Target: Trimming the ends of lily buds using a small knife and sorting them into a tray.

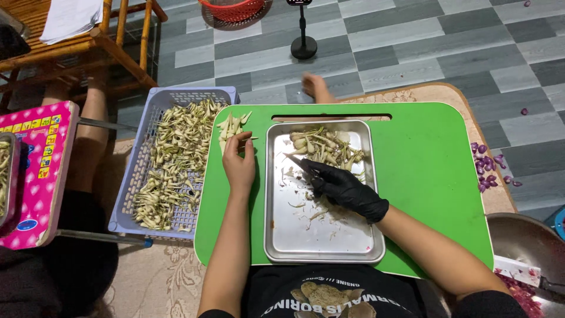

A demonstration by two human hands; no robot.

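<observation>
Black-gloved right hand (347, 189) is closed around a knife (296, 162) beside trimmed roots (326, 147); a peeled stalk (246, 139) is pinched by the bare left hand (239, 165).

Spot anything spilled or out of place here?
Small purple shallot-like pieces lie scattered off the green lap table, on the mat edge and grey tiled floor. Peel scraps are strewn across the steel tray, near the black-gloved right hand.

Brushed, dull-shining metal tray (282, 235); smooth matt green plastic counter (429, 171); perforated lilac plastic basket (126, 194); glossy black rubber glove (347, 189).
</observation>
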